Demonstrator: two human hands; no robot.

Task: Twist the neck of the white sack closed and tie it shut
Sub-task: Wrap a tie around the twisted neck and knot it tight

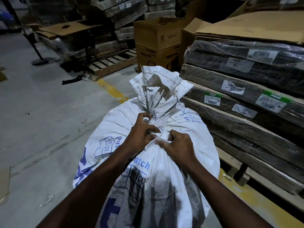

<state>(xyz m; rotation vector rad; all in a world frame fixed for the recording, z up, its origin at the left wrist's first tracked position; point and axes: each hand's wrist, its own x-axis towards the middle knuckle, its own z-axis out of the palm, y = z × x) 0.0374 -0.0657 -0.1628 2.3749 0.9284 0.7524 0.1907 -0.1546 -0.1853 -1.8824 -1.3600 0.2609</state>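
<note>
A full white woven sack (pixel 189 155) with blue printing stands in front of me. Its neck (pixel 158 116) is gathered and twisted tight, and the loose mouth fans open above the twist. A flat white strip (pixel 153 142) runs around the base of the neck. My left hand (pixel 141 134) pinches one part of the strip against the left side of the neck. My right hand (pixel 176 145) grips the strip's other part just right of the neck. Both hands touch the sack.
Wrapped stacks of flat cardboard on a pallet (pixel 246 102) press close on the right. Open brown boxes (pixel 156 41) stand behind the sack. A wooden pallet (pixel 113 65) lies at the back left. A yellow floor line (pixel 113 91) runs under the sack. Bare concrete floor (pixel 41 120) spreads left.
</note>
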